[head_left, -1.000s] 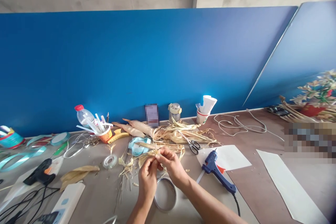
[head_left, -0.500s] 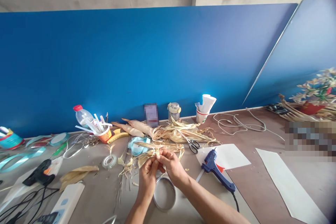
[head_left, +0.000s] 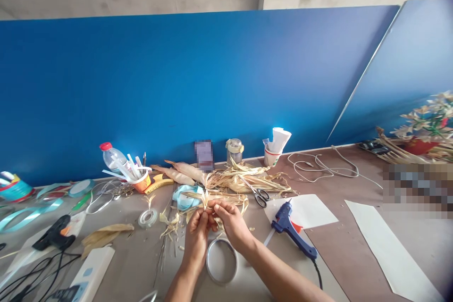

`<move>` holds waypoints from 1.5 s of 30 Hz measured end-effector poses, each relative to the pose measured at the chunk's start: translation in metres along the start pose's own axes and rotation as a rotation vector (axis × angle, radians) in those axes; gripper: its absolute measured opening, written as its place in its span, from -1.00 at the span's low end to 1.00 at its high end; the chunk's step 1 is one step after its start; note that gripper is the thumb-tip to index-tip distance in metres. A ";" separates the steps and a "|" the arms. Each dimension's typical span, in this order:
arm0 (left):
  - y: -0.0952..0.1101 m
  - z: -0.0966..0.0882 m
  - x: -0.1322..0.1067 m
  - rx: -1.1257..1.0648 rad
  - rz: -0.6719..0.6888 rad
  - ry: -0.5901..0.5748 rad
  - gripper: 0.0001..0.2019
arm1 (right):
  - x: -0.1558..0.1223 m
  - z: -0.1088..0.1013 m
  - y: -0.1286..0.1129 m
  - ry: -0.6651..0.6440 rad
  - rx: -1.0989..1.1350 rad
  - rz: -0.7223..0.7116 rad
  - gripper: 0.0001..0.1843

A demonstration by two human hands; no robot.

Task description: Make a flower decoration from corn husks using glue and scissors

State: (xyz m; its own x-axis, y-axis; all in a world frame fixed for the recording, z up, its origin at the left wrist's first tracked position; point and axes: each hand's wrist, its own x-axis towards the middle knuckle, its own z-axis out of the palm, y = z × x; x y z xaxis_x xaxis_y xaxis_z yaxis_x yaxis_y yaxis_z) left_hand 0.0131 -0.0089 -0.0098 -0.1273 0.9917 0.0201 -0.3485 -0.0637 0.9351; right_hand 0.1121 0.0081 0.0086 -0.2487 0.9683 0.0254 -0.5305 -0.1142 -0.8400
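A: Where are the hands?
B: Over the table [head_left: 134,269]. The left hand [head_left: 196,233] pinches a small pale husk piece [head_left: 205,200]; the right hand [head_left: 233,225] curls just beside it, its grip hidden, so I can't tell.
A: How far along?
B: Seemingly partway: the piece looks gathered into a tuft, while a heap of husks [head_left: 244,180] lies loose.
A: Which way does it point?
B: Roughly upright lengthwise, splayed tips uppermost.

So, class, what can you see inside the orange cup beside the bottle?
White sticks and one dark, pen-like thing poke out of the orange cup. Its wall covers their lower ends and anything lying at the bottom.
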 end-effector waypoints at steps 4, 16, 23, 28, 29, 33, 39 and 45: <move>0.001 -0.001 0.000 -0.135 -0.040 -0.088 -0.81 | 0.002 -0.003 0.003 0.021 0.025 0.024 -0.70; 0.001 0.002 0.001 -0.190 -0.032 -0.072 -0.82 | 0.001 -0.002 -0.005 0.037 -0.081 -0.005 -0.69; -0.002 0.002 0.000 -0.142 -0.038 -0.086 -0.81 | 0.003 -0.001 0.001 -0.017 -0.141 -0.048 -0.80; -0.003 0.002 -0.001 -0.094 -0.055 -0.095 -0.79 | 0.003 -0.001 -0.002 -0.092 -0.188 -0.051 -0.76; -0.003 0.003 -0.002 -0.071 -0.059 -0.092 -0.77 | 0.003 -0.001 -0.003 -0.096 -0.187 -0.042 -0.75; 0.001 0.006 -0.005 0.039 -0.061 -0.070 -0.72 | 0.003 -0.004 -0.006 -0.119 -0.229 -0.014 -0.68; 0.000 0.007 -0.006 0.083 -0.055 -0.061 -0.71 | 0.000 -0.004 -0.003 -0.114 -0.228 -0.064 -0.61; -0.007 0.005 -0.003 0.119 -0.026 -0.026 -0.73 | -0.002 -0.004 0.003 -0.037 -0.320 -0.129 -0.57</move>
State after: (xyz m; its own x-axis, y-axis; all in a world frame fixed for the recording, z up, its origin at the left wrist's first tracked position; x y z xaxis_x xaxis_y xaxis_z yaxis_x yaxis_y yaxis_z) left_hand 0.0203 -0.0112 -0.0147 -0.0949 0.9955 0.0034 -0.2388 -0.0261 0.9707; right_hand 0.1150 0.0067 0.0040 -0.2285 0.9608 0.1573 -0.2796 0.0900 -0.9559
